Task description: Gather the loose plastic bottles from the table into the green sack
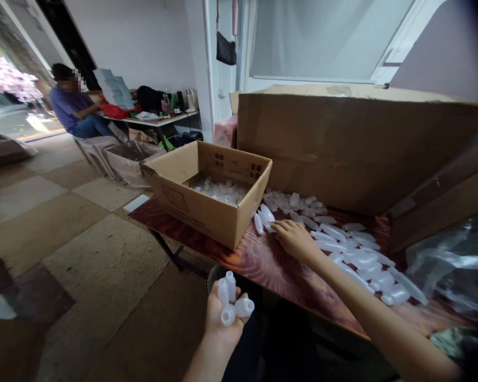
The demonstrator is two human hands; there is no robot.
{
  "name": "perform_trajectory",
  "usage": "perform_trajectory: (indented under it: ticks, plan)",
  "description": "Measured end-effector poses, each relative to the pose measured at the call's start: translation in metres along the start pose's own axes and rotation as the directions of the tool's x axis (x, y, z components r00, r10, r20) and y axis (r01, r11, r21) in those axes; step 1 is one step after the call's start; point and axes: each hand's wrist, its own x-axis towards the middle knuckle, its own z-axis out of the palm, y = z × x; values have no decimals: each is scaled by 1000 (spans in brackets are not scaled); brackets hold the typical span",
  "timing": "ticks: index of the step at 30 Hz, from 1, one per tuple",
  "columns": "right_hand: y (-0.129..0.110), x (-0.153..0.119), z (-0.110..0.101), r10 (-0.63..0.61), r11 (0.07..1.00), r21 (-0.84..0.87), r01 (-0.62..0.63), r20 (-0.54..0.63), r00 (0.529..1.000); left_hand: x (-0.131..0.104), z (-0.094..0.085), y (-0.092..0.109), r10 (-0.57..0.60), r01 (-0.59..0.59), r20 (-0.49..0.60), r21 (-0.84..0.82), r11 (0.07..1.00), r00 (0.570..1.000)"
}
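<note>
Several translucent white plastic bottles (228,302) rest in my left hand (223,323), which is curled round them below the table's front edge, their open necks showing. My right hand (292,237) reaches over the red-brown table (258,254), its fingertips at a few similar white pieces (266,213) beside the carton's right corner. Whether it grips one is hard to make out. An open cardboard carton (199,217) with many small translucent pieces inside stands left of that hand. More bottles (362,257) lie spread to the right of it.
A heap of small translucent pieces (295,201) lies before a large cardboard box (342,148). Clear plastic bags (450,260) are at the right. A person (74,103) sits at a cluttered desk (155,122) at the back left, near a lined box (131,156).
</note>
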Motion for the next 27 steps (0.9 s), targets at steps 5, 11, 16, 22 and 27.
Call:
perform_trajectory:
  ticks: [5,11,16,22,27]
  plan:
    - [2,1,2,-33,993,-111,43,85,996,-6,3,0,-72,72,-4,-59,996,997]
    - [2,-4,-5,72,994,-90,-68,42,996,-13,8,-3,-92,95,57,-48,994,994]
    - [-53,-34,-36,125,980,165,-112,-68,990,-14,8,-10,-63,63,80,-3,998,995]
    - [-127,-71,-32,-25,843,526,117,-178,984,-11,14,-20,-51,70,299,-53,996,953]
    - [-131,-78,-7,-16,829,528,186,-309,951,-13,20,-23,23,29,341,-147,989,940]
